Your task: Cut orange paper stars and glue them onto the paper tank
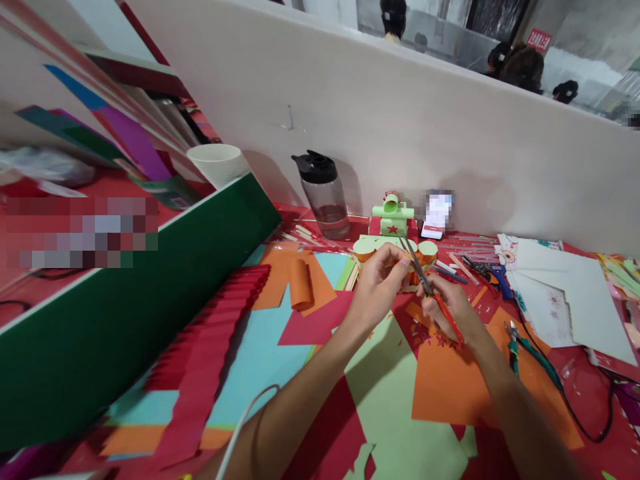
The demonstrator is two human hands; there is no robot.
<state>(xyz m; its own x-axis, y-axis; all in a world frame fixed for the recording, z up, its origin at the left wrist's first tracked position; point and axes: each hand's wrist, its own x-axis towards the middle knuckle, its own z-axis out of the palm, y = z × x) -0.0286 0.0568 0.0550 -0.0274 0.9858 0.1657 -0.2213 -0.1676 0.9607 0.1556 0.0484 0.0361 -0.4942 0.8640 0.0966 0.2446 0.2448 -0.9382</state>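
My right hand (454, 308) is wrapped round red-handled scissors (448, 319). Their blades point up and away, parted a little at the tips, beside the fingertips of my left hand (376, 279). The fingers of my left hand are pinched together; whatever they hold is too small to make out. Just behind the hands sits a light-green paper model (393, 212) with a red star and tube-like parts. Tiny red and orange paper scraps (434, 337) lie under my right hand. Below my wrists a light-green sheet (387, 373) and an orange sheet (450, 390) are spread.
A dark green panel (145, 300) runs along the left, near pleated red paper (220, 320) and a rolled orange tube (300, 283). Behind stand a water bottle (325, 197) and a phone (437, 215). Pliers (533, 353), a blue glue gun (501, 281) and white sheets (590, 300) lie right.
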